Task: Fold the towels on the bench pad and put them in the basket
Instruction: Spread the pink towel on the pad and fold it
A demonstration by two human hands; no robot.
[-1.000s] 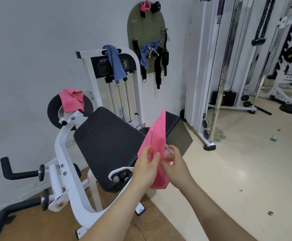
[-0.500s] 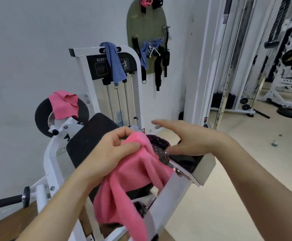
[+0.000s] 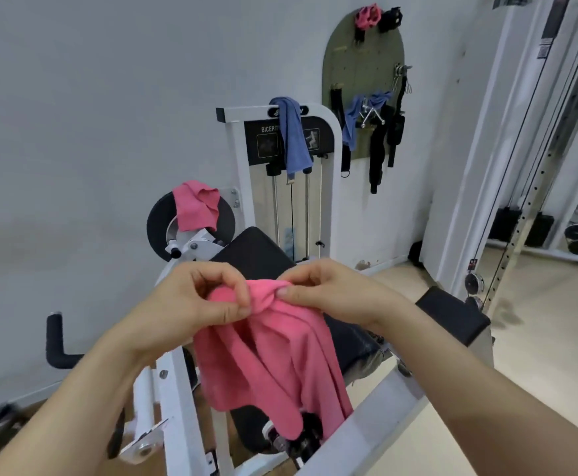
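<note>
Over the black bench pad (image 3: 256,250), my left grip (image 3: 195,304) and right grip (image 3: 329,292) both pinch the pink towel's (image 3: 274,365) top edge; the rest hangs below.

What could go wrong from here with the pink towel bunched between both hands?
The pink towel is gathered in a bunch at the left hand and right hand, so a fold may come out uneven. Its hanging end drapes near the machine's white frame and could snag there. No basket is in view, so placement may need a search.
</note>
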